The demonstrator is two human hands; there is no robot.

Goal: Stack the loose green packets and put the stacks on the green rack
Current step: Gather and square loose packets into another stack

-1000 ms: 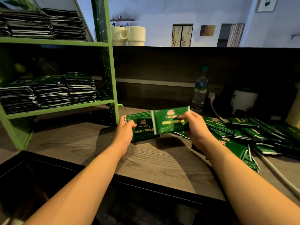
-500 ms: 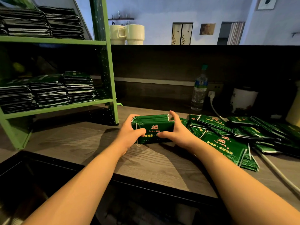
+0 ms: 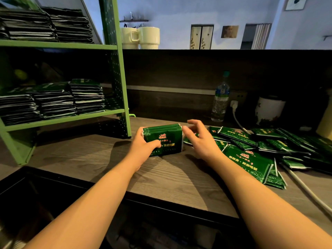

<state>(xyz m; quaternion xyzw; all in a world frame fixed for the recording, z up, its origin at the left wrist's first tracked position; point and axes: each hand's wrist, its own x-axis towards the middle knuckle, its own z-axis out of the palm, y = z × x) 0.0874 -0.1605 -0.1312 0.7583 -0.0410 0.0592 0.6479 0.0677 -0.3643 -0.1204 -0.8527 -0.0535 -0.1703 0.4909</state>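
Observation:
My left hand (image 3: 142, 146) grips a small stack of green packets (image 3: 164, 139), standing on edge on the wooden counter (image 3: 170, 175). My right hand (image 3: 199, 139) hovers just right of the stack with fingers spread and holds nothing. A loose heap of green packets (image 3: 265, 146) lies on the counter to the right. The green rack (image 3: 115, 76) stands at the left, with stacked packets (image 3: 86, 96) on its lower shelf and more stacks (image 3: 46, 26) on its upper shelf.
A water bottle (image 3: 220, 99) and a white jar (image 3: 269, 109) stand at the back wall. A white cable (image 3: 309, 191) runs across the counter's right side. Two cream mugs (image 3: 140, 37) sit on the ledge above. A dark recess (image 3: 36, 203) lies below the counter's front edge.
My right hand laid its packet against the stack in my left hand, pressed the stack together, then let go and drew slightly to the right with fingers spread.

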